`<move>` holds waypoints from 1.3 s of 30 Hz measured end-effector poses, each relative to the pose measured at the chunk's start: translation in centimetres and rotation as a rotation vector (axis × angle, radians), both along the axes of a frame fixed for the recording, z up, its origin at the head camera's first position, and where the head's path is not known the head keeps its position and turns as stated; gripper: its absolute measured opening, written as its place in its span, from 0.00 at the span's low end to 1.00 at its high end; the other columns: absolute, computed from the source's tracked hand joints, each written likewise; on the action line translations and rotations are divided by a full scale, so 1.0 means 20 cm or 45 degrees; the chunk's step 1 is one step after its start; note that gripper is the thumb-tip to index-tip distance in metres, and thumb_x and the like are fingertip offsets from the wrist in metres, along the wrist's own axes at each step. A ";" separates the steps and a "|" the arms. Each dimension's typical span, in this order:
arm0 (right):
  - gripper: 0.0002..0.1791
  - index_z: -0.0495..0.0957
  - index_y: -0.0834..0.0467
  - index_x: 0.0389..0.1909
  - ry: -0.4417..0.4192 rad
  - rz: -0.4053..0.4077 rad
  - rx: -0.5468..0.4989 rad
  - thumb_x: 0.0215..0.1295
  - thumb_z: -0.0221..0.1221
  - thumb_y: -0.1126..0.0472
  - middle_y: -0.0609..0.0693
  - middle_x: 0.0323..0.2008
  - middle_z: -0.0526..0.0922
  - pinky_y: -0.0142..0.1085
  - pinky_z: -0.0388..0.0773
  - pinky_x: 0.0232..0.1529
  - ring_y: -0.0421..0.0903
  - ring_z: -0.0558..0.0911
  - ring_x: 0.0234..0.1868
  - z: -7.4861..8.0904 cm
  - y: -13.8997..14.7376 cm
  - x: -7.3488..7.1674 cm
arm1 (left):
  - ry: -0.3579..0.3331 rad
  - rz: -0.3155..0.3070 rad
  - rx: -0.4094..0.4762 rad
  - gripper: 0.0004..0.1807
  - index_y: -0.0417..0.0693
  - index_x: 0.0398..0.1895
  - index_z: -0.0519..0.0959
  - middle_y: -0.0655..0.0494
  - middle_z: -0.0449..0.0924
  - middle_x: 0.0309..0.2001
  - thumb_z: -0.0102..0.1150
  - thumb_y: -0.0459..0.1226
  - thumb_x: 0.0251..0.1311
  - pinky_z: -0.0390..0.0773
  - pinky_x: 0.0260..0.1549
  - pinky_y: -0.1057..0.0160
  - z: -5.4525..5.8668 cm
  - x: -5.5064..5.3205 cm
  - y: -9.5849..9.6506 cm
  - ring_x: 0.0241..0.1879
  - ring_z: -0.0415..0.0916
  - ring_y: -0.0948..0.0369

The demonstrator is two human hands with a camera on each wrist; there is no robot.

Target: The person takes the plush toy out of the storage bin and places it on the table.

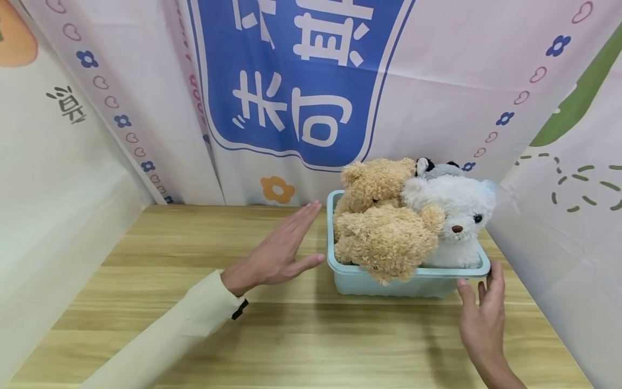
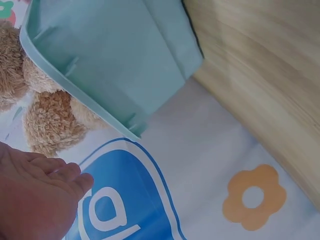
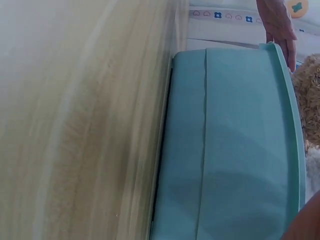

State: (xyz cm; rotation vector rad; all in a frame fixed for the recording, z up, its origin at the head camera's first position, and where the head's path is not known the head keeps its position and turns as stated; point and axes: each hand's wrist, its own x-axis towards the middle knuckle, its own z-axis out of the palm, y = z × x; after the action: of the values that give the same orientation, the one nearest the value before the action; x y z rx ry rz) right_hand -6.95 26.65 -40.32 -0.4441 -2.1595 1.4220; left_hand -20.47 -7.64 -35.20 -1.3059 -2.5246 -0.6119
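Observation:
A light blue plastic bin [image 1: 389, 286] stands on the wooden table, filled with plush toys. One tan plush toy [image 1: 389, 243] lies at its front left, with another tan plush toy [image 1: 374, 183] behind. A white plush toy [image 1: 444, 200] with dark eyes and a brown nose sits upright on the right. My left hand [image 1: 279, 254] hovers beside the bin's left end, fingers straight and thumb apart, holding nothing. At the front right corner is my right hand [image 1: 483, 324], thumb by the front wall and fingers along the right end; whether it touches the rim is unclear.
Behind the white toy, a grey and black plush toy [image 1: 439, 170] shows only in part. Printed cloth walls enclose the wooden table [image 1: 175, 243] at the back, left and right. The bin is close to the back wall, nearer the right side.

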 end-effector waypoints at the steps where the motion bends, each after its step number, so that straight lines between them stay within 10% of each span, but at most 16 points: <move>1: 0.35 0.42 0.45 0.78 -0.011 0.002 -0.009 0.77 0.46 0.59 0.48 0.79 0.46 0.30 0.45 0.78 0.40 0.46 0.78 0.00 0.00 0.00 | 0.000 -0.008 0.006 0.48 0.43 0.79 0.39 0.50 0.37 0.80 0.47 0.59 0.69 0.46 0.77 0.51 0.00 0.00 0.01 0.79 0.39 0.54; 12: 0.33 0.35 0.47 0.79 -0.066 0.043 -0.320 0.80 0.38 0.55 0.48 0.80 0.39 0.29 0.45 0.77 0.41 0.42 0.79 -0.01 0.05 -0.05 | -0.010 -0.092 0.060 0.50 0.47 0.80 0.36 0.49 0.39 0.80 0.41 0.66 0.67 0.50 0.76 0.49 0.05 0.00 0.07 0.78 0.43 0.53; 21: 0.32 0.41 0.48 0.79 -0.095 -0.046 -0.311 0.79 0.38 0.49 0.49 0.78 0.49 0.25 0.49 0.75 0.41 0.51 0.78 -0.01 0.06 -0.08 | 0.050 -0.232 0.212 0.52 0.39 0.78 0.44 0.45 0.45 0.79 0.42 0.66 0.65 0.55 0.75 0.49 0.08 -0.01 0.14 0.77 0.50 0.50; 28: 0.30 0.50 0.51 0.78 -0.111 -0.069 -0.279 0.79 0.39 0.49 0.51 0.76 0.56 0.15 0.55 0.67 0.40 0.56 0.76 -0.04 0.06 -0.08 | 0.052 -0.292 0.235 0.51 0.36 0.77 0.47 0.40 0.53 0.76 0.61 0.54 0.63 0.60 0.73 0.50 0.09 0.01 0.18 0.76 0.54 0.50; 39: 0.30 0.54 0.54 0.77 0.063 -0.008 -0.505 0.78 0.43 0.51 0.54 0.77 0.55 0.28 0.56 0.74 0.43 0.56 0.77 -0.06 0.05 -0.09 | 0.106 -0.370 0.270 0.52 0.34 0.75 0.51 0.40 0.59 0.74 0.71 0.46 0.55 0.64 0.71 0.53 0.10 0.00 0.24 0.73 0.59 0.49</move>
State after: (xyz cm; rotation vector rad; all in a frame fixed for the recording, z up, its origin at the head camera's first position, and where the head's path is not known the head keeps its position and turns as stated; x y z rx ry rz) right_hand -8.82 27.74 -41.58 -0.5486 -1.8331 1.8428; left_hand -20.40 -2.82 -33.24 -1.5916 -2.1531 -0.8386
